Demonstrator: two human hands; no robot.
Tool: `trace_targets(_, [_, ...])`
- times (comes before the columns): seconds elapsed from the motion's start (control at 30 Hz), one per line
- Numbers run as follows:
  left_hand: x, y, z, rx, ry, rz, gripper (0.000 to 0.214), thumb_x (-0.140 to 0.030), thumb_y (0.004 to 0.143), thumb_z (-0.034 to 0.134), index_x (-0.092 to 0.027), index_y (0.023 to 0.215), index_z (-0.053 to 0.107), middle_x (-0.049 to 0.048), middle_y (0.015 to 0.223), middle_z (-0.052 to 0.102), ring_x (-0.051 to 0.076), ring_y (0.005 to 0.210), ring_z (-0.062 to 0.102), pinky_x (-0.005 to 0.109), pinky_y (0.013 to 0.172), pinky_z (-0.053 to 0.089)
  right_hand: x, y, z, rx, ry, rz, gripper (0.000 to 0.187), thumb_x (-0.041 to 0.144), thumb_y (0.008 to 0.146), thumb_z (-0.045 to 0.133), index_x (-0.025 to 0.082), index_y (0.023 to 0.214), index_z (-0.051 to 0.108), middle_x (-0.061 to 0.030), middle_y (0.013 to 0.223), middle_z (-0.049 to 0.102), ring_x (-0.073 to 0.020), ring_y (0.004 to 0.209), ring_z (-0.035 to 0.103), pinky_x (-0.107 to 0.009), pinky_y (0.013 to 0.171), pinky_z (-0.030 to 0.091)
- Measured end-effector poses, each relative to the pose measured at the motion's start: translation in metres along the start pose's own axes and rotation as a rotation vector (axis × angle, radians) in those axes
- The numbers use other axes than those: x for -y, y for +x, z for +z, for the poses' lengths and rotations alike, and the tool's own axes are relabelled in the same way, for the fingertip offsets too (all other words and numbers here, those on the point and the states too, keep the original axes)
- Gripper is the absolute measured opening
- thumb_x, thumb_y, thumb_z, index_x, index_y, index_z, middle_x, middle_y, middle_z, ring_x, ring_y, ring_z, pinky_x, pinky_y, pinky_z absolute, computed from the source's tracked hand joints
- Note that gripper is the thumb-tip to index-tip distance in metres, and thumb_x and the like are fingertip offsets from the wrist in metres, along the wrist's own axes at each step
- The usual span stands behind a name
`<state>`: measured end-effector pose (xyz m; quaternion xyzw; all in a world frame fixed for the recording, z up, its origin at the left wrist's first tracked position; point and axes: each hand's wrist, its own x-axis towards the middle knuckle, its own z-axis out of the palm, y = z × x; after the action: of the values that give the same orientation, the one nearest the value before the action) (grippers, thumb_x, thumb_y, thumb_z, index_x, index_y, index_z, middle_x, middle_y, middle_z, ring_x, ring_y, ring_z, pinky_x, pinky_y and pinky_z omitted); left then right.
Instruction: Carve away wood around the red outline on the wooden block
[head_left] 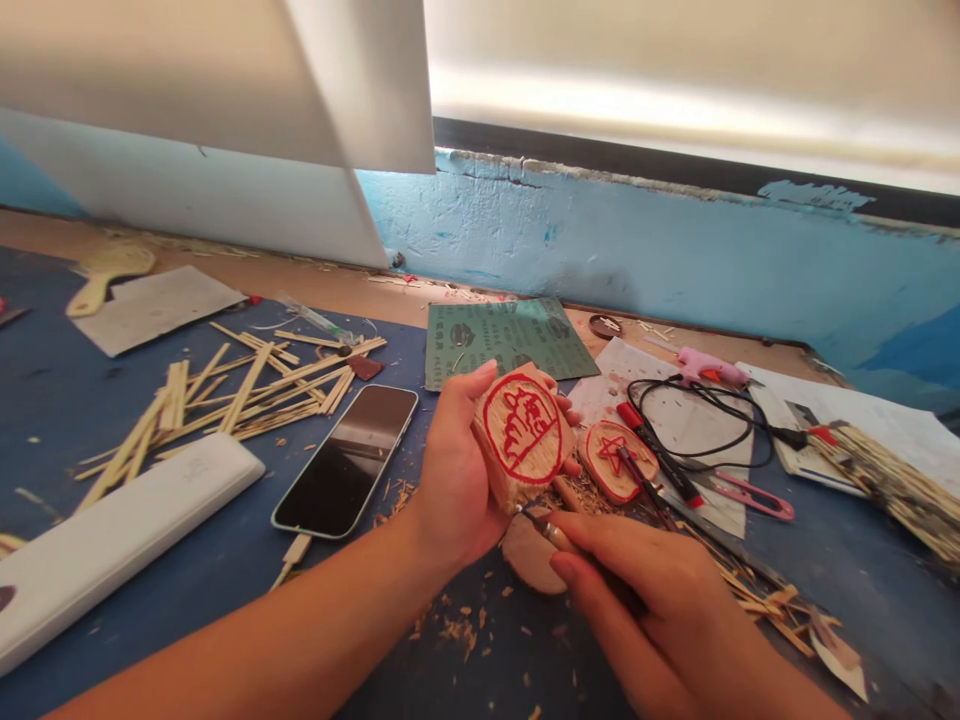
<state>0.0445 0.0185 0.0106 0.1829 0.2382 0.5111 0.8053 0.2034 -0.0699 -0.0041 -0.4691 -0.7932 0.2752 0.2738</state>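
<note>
Pale wooden block with a red-lined picture (525, 425) sits in left hand's (456, 475) curled fingers over the blue tabletop (420, 690), right hand's (660, 580) fingers pinching a slim metal-ferruled carving tool (556, 537) at its lower edge; red lines complete, rough edge looks unfinished.

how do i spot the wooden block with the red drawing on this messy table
On the blue table, find the green printed sheet. Just in front of it, the left hand holds the wooden block. Its face bears a red circle around a detailed red drawing, whereas the rounded wooden piece to its right shows a red star.
</note>
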Motion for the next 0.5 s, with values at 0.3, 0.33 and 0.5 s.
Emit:
trace_targets(0.3, [0.004,-0.003,-0.002,0.009,0.071,0.049,0.046,-0.051,0.092,0.054,-0.014,0.112,0.073,0.0109,0.092,0.077,0.034,0.097,0.076,0.043,0.079,0.065,-0.001,0.002,0.011,-0.085,0.004,-0.040,0.018,0.017,0.104,0.051,0.020,0.101,0.068,-0.0016,0.084,0.073,-0.0148,0.072,0.071,-0.024,0.066,0.051])
trace_targets(0.33, [0.005,-0.004,-0.002,0.006,0.080,0.060,0.046,-0.051,0.091,0.054,-0.014,0.111,0.073,0.0110,0.092,0.077,0.034,0.098,0.076,0.043,0.079,0.065,0.000,0.003,0.011,-0.053,0.021,-0.026,0.020,0.018,0.105,0.049,0.020,0.097,0.067,-0.0010,0.081,0.072,-0.0138,0.067,0.068,-0.024,0.062,0.049])
trace_targets(0.5, [0.000,-0.003,-0.001,0.006,0.063,0.104,0.045,-0.051,0.094,0.048,-0.014,0.101,0.073,0.0120,0.088,0.076,0.035,0.100,0.076,0.044,0.078,0.065,0.000,0.003,0.007,0.055,0.039,0.054,0.026,0.024,0.108,0.046,0.021,0.089,0.064,0.0029,0.068,0.063,-0.0120,0.055,0.057,-0.025,0.052,0.040])
